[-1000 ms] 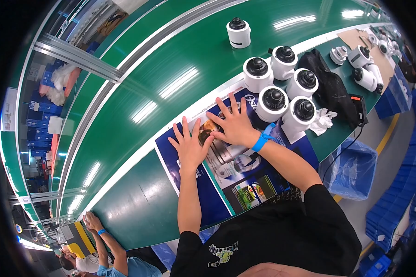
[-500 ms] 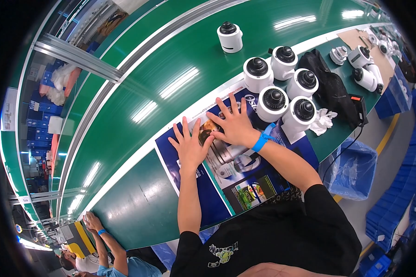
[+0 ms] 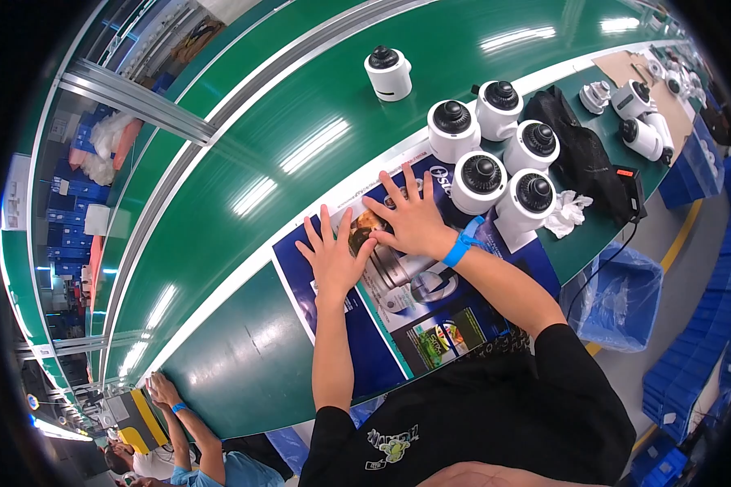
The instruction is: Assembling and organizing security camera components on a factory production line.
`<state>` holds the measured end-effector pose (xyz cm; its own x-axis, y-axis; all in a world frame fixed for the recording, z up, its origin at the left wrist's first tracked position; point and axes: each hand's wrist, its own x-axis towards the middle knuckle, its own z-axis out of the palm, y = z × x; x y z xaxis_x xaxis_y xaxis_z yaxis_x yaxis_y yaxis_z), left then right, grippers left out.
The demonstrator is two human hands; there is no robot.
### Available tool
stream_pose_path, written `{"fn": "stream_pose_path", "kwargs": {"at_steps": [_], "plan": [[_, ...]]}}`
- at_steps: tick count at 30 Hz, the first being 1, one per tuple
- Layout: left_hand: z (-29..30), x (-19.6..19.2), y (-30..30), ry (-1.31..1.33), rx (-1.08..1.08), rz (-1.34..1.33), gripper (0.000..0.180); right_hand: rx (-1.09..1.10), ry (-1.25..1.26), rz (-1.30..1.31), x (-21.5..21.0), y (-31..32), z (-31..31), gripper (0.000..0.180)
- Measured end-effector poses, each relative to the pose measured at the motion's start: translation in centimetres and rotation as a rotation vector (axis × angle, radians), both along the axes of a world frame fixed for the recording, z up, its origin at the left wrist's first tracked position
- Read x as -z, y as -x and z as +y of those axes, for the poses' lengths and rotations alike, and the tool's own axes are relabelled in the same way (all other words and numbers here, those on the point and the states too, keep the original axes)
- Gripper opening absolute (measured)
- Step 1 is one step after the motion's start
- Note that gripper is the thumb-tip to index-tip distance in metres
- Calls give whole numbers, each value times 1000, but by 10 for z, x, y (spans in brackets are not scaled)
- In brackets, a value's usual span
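Pressing flat with fingers spread, left hand (image 3: 333, 258) and right hand (image 3: 412, 221) lie open on a glossy blue printed sheet (image 3: 398, 312) at the bench's near edge, gripping nothing. Sheet looks light, floppy, slick; best taken by an edge or corner. Beside it: four white dome cameras (image 3: 481, 180) clustered, one more (image 3: 388, 73) on the green belt (image 3: 244, 162).

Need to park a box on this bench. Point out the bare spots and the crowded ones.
Bare bench lies left of the blue printed sheet, which the left hand and right hand press flat. The green belt is bare but for one white camera. Crowded: the white camera cluster and black bag.
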<state>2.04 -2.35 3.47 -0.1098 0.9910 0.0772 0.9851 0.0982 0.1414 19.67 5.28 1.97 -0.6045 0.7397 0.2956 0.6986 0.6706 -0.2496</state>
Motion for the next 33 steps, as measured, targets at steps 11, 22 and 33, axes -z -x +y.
{"fn": "stream_pose_path", "kwargs": {"at_steps": [11, 22, 33], "plan": [[0, 1, 1, 9, -2, 5, 73, 0, -24, 23, 2, 0, 0, 62], [0, 1, 0, 5, -3, 4, 72, -3, -28, 22, 2, 0, 0, 62], [0, 1, 1, -3, 8, -5, 69, -2, -16, 15, 0, 0, 0, 62]]}}
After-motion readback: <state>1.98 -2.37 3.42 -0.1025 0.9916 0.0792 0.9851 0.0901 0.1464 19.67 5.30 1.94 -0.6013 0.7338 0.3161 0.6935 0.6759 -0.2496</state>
